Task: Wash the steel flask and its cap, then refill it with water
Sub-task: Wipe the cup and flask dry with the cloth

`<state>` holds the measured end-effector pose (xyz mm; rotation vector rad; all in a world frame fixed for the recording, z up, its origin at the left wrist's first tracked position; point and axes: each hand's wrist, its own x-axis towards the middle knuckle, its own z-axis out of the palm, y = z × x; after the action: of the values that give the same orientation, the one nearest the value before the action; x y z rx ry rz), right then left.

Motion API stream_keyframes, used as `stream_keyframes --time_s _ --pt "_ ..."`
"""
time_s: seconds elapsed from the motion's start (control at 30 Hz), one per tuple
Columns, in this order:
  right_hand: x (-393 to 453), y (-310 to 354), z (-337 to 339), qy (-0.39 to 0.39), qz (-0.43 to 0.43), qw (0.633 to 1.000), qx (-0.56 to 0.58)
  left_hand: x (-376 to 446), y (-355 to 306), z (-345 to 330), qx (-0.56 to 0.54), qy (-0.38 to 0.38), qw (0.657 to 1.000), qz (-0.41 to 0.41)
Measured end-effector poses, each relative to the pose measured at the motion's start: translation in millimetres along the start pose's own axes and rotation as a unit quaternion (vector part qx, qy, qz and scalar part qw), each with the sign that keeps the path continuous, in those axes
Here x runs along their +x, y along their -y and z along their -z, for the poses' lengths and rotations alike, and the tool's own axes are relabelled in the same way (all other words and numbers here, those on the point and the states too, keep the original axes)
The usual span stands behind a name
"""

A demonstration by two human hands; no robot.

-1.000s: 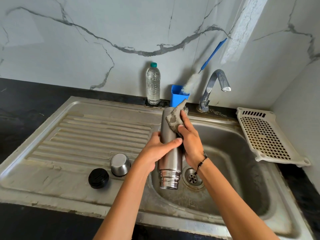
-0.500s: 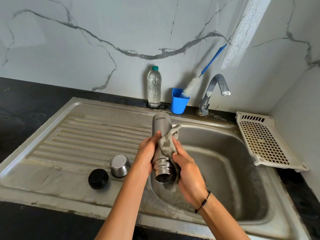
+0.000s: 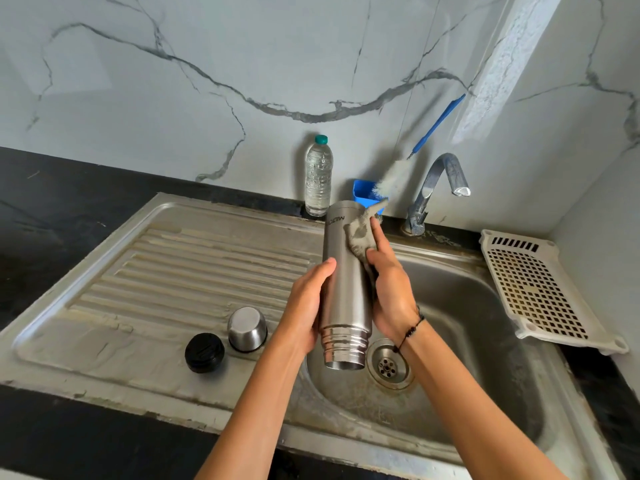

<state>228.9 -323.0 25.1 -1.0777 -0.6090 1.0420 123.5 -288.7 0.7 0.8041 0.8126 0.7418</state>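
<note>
My left hand (image 3: 304, 306) grips the steel flask (image 3: 344, 289) mouth-down over the sink (image 3: 485, 341), its threaded neck nearest me, its brushed body shiny, dark lettering near the base. My right hand (image 3: 391, 289) presses a grey cloth (image 3: 362, 237) against its upper side. On the drainboard left sit the black stopper (image 3: 204, 352) and steel cap (image 3: 247, 329).

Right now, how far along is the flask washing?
Done: the flask is open, with the steel cup and black cap set on the drainboard. In hand: the left hand grips the flask mouth-down over the sink while the right hand rubs a cloth on its side. Left: likely the rinse, the cap and the refill; the tap looks dry.
</note>
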Motion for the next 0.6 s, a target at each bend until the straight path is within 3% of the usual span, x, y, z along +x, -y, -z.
stream_keyframes --time_s 0.23,0.43,0.6 --pt "-5.8 -7.5 0.8 -0.010 -0.014 1.000 -0.021 -2.8 -5.2 -4.9 0.113 0.012 0.993 0.019" --pt "-38.5 -30.9 16.5 0.025 -0.051 0.998 0.037 0.5 5.7 10.7 0.130 -0.083 0.988 -0.021" --pt "-33.7 -40.5 20.5 0.029 -0.046 0.999 0.001 -3.6 2.4 10.6 0.220 0.019 0.975 -0.009"
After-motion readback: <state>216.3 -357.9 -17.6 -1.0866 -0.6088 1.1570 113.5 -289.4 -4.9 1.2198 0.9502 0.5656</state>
